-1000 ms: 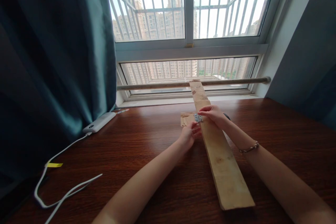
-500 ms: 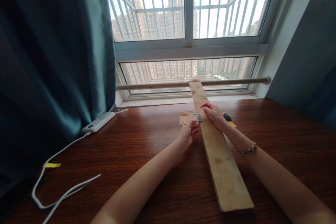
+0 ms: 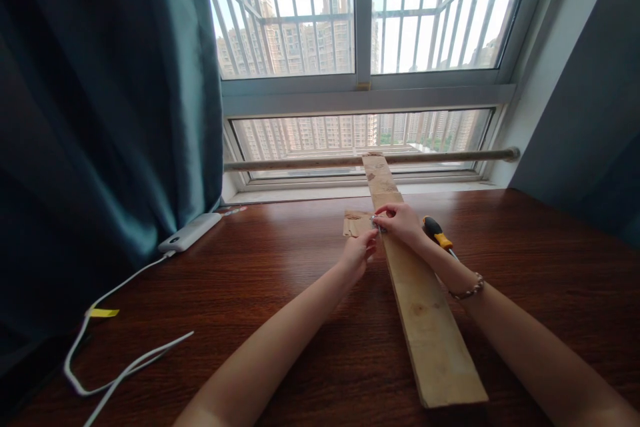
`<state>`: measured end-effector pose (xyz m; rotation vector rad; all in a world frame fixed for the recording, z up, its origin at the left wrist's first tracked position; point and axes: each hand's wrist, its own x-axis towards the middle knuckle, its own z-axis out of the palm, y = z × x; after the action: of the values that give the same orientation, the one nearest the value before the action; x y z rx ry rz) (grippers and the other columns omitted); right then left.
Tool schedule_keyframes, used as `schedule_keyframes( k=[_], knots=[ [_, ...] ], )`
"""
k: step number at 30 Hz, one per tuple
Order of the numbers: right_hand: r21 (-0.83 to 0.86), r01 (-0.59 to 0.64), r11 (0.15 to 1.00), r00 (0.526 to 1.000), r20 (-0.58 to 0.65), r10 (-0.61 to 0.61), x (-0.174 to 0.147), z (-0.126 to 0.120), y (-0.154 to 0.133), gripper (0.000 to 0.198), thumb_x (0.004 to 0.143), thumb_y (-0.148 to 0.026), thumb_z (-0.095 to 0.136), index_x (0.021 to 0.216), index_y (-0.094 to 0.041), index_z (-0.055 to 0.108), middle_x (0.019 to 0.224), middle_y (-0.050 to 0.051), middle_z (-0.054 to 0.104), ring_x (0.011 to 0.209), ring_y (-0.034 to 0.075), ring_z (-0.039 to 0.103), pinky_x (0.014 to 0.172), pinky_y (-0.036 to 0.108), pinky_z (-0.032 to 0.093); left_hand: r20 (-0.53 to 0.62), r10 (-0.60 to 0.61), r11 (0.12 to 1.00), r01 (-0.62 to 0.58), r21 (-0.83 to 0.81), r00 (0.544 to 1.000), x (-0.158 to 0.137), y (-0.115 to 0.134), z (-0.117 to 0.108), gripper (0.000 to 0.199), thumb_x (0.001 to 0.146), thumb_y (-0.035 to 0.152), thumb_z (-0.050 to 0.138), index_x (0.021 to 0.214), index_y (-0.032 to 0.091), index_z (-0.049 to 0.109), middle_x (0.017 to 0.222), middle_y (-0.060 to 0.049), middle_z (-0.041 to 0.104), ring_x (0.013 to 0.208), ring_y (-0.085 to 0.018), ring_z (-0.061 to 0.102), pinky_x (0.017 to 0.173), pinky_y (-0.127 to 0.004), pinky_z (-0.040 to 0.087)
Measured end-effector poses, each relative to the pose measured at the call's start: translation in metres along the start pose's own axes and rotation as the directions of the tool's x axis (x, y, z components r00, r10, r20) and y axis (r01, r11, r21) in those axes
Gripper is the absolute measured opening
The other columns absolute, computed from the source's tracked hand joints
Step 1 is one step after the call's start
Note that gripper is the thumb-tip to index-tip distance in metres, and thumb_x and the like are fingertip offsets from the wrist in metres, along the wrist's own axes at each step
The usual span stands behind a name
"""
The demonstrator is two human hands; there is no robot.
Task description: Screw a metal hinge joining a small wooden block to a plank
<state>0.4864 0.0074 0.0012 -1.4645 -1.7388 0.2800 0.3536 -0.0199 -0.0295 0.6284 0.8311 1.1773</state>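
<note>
A long pale wooden board (image 3: 425, 310) lies lengthwise on the table, and a short wood piece (image 3: 355, 223) sits against its left side. Across the joint between them is a small silver metal hinge (image 3: 375, 220), now mostly covered by fingers. My left hand (image 3: 357, 255) is closed at the hinge's near edge, with thumb and fingertips on it. My right hand (image 3: 403, 223) rests over the board, its thumb and forefinger pinched together at the hinge; whatever is between those fingertips is too small to make out. Just right of that hand lies a yellow-and-black screwdriver (image 3: 437, 233).
On the dark wooden table (image 3: 280, 267), a white power strip (image 3: 190, 232) with a white cable (image 3: 127, 363) lies at the left, by the blue curtain (image 3: 165, 80). A horizontal rail (image 3: 300, 163) runs before the window, behind the board's far end.
My right hand has come down and left so that its fingertips reach the hinge, covering much of it. More of the screwdriver shows. My left hand stays almost in place.
</note>
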Motion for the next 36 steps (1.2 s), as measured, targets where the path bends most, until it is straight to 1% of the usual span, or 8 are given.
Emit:
schedule_keyframes(
  k=[5, 11, 15, 19, 24, 29, 32, 36],
  knots=[
    [-0.065, 0.031, 0.997, 1.000, 0.009, -0.030, -0.002, 0.002, -0.003, 0.021, 0.068, -0.039, 0.062, 0.075, -0.021, 0.070, 0.055, -0.002, 0.052, 0.053, 0.011, 0.045, 0.050, 0.023, 0.027, -0.023, -0.006, 1.000, 0.006, 0.002, 1.000, 0.000, 0.000, 0.000, 0.012, 0.060, 0.011, 0.067, 0.070, 0.013, 0.061, 0.064, 0.001, 0.058, 0.052, -0.005, 0.047, 0.053, -0.019, 0.036],
    [-0.218, 0.032, 0.975, 0.999, 0.036, -0.024, -0.004, 0.004, -0.010, 0.016, 0.075, -0.032, 0.057, 0.081, -0.021, 0.067, 0.068, 0.000, 0.062, 0.065, 0.014, 0.053, 0.057, 0.024, 0.030, -0.022, 0.020, 0.999, -0.020, 0.029, 1.000, 0.000, -0.002, 0.000, 0.022, 0.054, 0.017, 0.074, 0.072, 0.014, 0.062, 0.065, 0.001, 0.059, 0.053, -0.005, 0.049, 0.052, -0.019, 0.036],
    [-0.286, 0.039, 0.957, 0.998, 0.053, -0.025, -0.005, 0.006, -0.010, 0.016, 0.079, -0.032, 0.054, 0.084, -0.021, 0.064, 0.076, 0.001, 0.064, 0.071, 0.016, 0.056, 0.059, 0.025, 0.031, -0.019, 0.026, 0.999, -0.027, -0.035, 0.999, 0.002, -0.002, 0.002, 0.024, 0.057, 0.021, 0.073, 0.076, 0.014, 0.061, 0.063, 0.002, 0.059, 0.049, -0.005, 0.048, 0.049, -0.019, 0.036],
    [-0.305, 0.039, 0.951, 0.999, 0.046, -0.027, -0.006, 0.007, -0.010, 0.017, 0.081, -0.032, 0.051, 0.087, -0.020, 0.062, 0.079, 0.003, 0.065, 0.074, 0.017, 0.057, 0.060, 0.025, 0.031, -0.002, 0.001, 0.991, -0.001, -0.133, 1.000, 0.005, -0.003, 0.004, 0.015, 0.062, 0.013, 0.068, 0.074, 0.012, 0.059, 0.056, 0.002, 0.056, 0.045, -0.004, 0.047, 0.048, -0.018, 0.038],
    [-0.241, 0.025, 0.970, 1.000, 0.016, -0.022, -0.005, 0.006, -0.009, 0.019, 0.082, -0.032, 0.048, 0.087, -0.020, 0.062, 0.075, 0.002, 0.064, 0.071, 0.016, 0.056, 0.058, 0.025, 0.030, 0.021, -0.002, 0.984, 0.006, -0.176, 1.000, 0.007, -0.005, 0.004, 0.010, 0.067, 0.010, 0.063, 0.076, 0.011, 0.059, 0.056, 0.002, 0.057, 0.044, -0.004, 0.048, 0.047, -0.017, 0.039],
    [-0.075, 0.017, 0.997, 0.997, 0.082, -0.011, 0.003, 0.005, 0.000, 0.026, 0.069, -0.040, 0.062, 0.085, -0.021, 0.067, 0.059, -0.003, 0.056, 0.056, 0.012, 0.049, 0.051, 0.023, 0.028, 0.005, -0.006, 0.984, 0.007, -0.178, 1.000, 0.005, -0.006, 0.003, 0.009, 0.068, 0.009, 0.063, 0.077, 0.010, 0.060, 0.058, 0.001, 0.057, 0.046, -0.004, 0.049, 0.048, -0.017, 0.040],
    [0.028, -0.046, 0.999, 0.995, 0.084, 0.044, 0.007, 0.007, 0.005, 0.029, 0.064, -0.043, 0.065, 0.081, -0.021, 0.071, 0.052, -0.004, 0.053, 0.050, 0.011, 0.046, 0.046, 0.022, 0.027, 0.014, -0.007, 0.983, 0.010, -0.185, 1.000, 0.005, -0.006, 0.003, 0.011, 0.068, 0.009, 0.064, 0.078, 0.011, 0.061, 0.060, 0.001, 0.059, 0.047, -0.004, 0.050, 0.049, -0.017, 0.040],
    [0.170, -0.160, 0.972, 0.987, 0.048, 0.154, 0.008, 0.011, 0.006, 0.030, 0.058, -0.042, 0.068, 0.077, -0.019, 0.073, 0.053, -0.001, 0.060, 0.048, 0.010, 0.049, 0.045, 0.021, 0.030, 0.021, -0.001, 0.985, 0.005, -0.170, 1.000, 0.005, -0.006, 0.003, 0.014, 0.068, 0.010, 0.063, 0.081, 0.011, 0.061, 0.061, 0.001, 0.059, 0.047, -0.004, 0.050, 0.048, -0.017, 0.040]
  ],
)
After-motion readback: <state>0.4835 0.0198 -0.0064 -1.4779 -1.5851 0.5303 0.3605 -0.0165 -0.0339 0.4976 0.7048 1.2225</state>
